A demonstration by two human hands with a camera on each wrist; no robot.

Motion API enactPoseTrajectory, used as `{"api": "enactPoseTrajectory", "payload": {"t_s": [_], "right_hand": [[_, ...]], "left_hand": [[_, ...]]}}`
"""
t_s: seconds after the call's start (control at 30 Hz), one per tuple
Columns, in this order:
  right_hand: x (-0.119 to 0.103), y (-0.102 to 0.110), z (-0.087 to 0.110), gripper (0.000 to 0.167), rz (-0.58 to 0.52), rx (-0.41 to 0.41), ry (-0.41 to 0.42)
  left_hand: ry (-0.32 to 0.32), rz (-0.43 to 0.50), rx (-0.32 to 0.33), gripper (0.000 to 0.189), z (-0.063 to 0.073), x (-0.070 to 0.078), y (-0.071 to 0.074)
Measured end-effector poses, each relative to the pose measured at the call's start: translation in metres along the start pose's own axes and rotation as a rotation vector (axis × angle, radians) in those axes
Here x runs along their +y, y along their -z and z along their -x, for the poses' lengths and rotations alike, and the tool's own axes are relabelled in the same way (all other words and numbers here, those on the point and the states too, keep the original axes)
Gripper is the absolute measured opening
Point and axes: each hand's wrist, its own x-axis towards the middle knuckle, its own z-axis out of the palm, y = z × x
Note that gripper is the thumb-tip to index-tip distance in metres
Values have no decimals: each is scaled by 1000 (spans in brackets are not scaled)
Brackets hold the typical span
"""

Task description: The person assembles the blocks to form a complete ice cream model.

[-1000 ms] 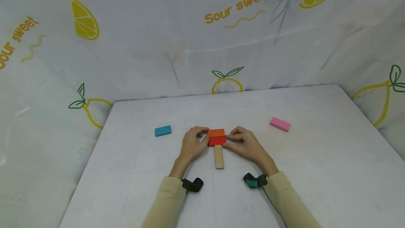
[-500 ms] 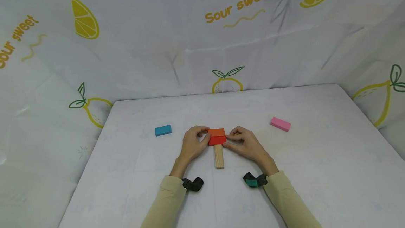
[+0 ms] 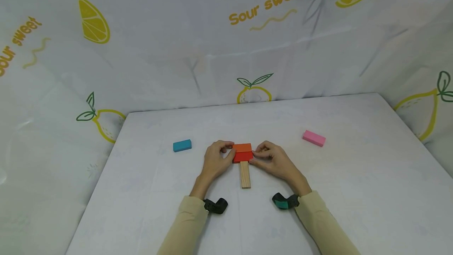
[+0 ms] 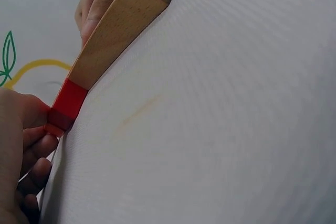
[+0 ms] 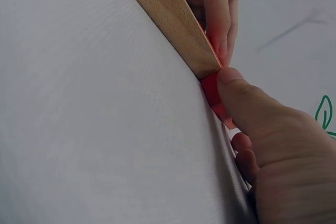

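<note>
Two hands meet at one small cluster of blocks on the white table (image 3: 354,192). My left hand (image 3: 216,161) has its curled fingers and thumb pinched against the left ends of the orange block (image 3: 242,147) and the red block (image 3: 242,157), which lie flat and touching, the orange one on the far side. My right hand (image 3: 274,161) mirrors it — thumb and fingertips clamped on the right ends of the same pair. Between my two wrists lies the plain wooden block (image 3: 245,174), its far end butted against the red block's near edge; the wrist views show that joint closely, wood meeting red. Well off to the left of my left hand sits a blue block (image 3: 182,145), and well off to the right of my right hand a pink block (image 3: 313,138) — neither touched.
</note>
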Motion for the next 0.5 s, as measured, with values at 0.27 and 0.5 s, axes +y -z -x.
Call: {"api": "enactPoseTrajectory", "payload": {"t_s": [0.27, 0.5], "right_hand": [[-1, -1, 0, 29, -6, 0, 2], [1, 0, 0, 33, 13, 16, 5]], "left_hand": [[-13, -5, 11, 21, 0, -1, 0], [-26, -1, 12, 21, 0, 1, 1]]}}
